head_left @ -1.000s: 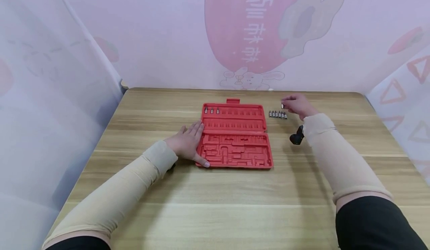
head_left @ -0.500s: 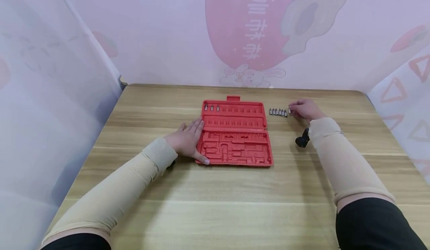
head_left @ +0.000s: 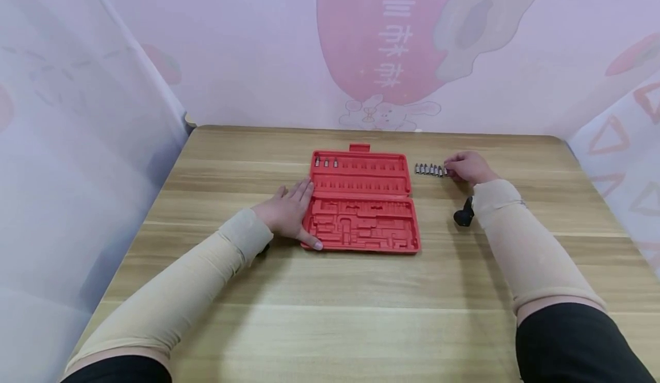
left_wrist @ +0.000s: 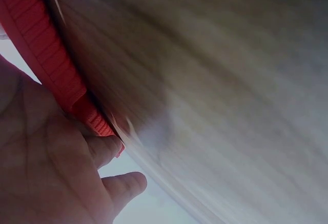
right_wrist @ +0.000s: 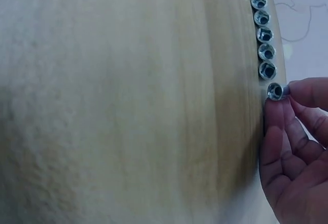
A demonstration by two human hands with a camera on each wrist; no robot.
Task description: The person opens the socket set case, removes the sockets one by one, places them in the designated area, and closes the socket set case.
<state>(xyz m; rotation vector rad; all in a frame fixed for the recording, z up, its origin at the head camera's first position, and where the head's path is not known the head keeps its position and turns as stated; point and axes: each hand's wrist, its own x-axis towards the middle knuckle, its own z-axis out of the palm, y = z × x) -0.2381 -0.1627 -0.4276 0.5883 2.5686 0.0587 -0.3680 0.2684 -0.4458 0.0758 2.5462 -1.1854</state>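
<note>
R hand (right_wrist: 299,168) pinches metal socket (right_wrist: 278,91) at end; prob. light, hard, slick: hold by sides. L hand (head_left: 286,213), fingers straight, touches red case (head_left: 362,188).

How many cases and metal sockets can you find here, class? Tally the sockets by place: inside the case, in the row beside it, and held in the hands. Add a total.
Open red case: 1
Sockets inside the case: 3
Sockets in the row: 6
Socket pinched by the right hand: 1
Total: 11

Shiny metal sockets (right_wrist: 264,34), ribbed plastic case (head_left: 361,194), smooth wood-grain tabletop (head_left: 356,314).
</note>
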